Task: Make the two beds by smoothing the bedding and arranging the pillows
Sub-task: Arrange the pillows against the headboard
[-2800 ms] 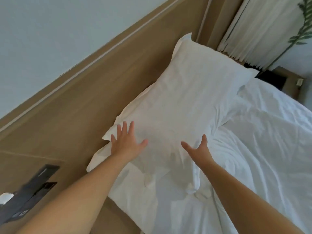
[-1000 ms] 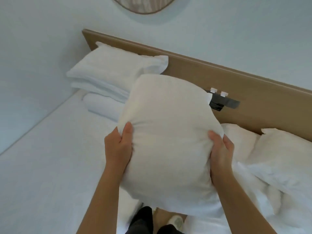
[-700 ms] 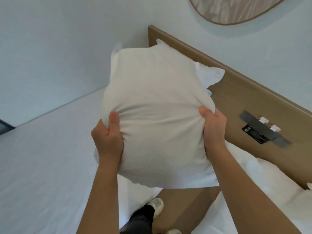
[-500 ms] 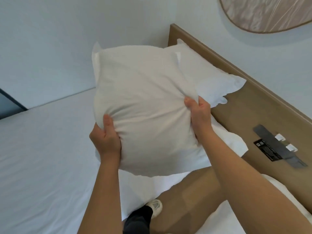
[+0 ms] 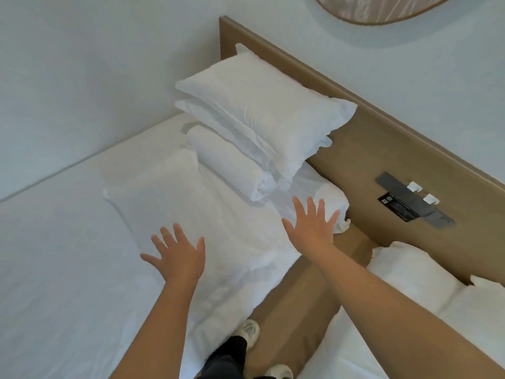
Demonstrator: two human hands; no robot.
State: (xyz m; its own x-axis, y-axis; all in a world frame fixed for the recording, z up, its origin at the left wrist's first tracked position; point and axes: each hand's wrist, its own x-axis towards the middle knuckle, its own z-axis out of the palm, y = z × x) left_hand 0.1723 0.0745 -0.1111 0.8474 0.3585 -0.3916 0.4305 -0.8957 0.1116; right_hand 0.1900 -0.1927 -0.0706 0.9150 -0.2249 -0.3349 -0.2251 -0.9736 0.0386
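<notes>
both hands (image 5: pixel 240 242) spread, empty, over the pillow (image 5: pixel 175 203) at the bed's (image 5: pixel 54 269) head edge, likely to flatten it.

Two beds side by side under one headboard

The left bed (image 5: pixel 54 269) fills the left and centre of the frame; the right bed (image 5: pixel 451 324) shows at lower right, with floor (image 5: pixel 300 296) between them. The headboard (image 5: pixel 382 138) runs from top centre to the right edge. Two stacked pillows (image 5: pixel 262 110) lie against it at upper centre; a third pillow (image 5: pixel 175 203) lies below them. A panel (image 5: pixel 412 203) sits on the headboard at right.
</notes>
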